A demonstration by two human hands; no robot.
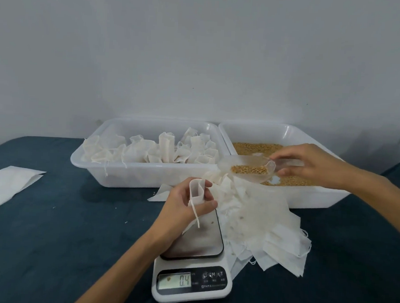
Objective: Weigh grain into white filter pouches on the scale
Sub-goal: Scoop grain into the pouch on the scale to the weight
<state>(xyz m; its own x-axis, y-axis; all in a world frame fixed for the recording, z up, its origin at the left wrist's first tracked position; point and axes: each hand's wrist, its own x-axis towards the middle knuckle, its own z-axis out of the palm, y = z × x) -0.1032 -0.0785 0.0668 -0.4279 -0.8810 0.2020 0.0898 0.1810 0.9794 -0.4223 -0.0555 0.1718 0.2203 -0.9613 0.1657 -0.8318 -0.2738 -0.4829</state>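
My left hand (187,202) holds an open white filter pouch (196,191) upright above the far end of the scale (192,262), its string dangling. The scale's display reads 0.4 and a few grains lie on its steel plate. My right hand (309,165) grips the handle of a clear plastic scoop (246,169) loaded with brown grain, held over the front left corner of the grain tray (307,198), to the upper right of the pouch.
A white tray (123,172) at the back left holds several filled pouches. A heap of empty pouches (267,226) lies right of the scale. A flat white sheet (7,185) lies at the left on the dark blue cloth.
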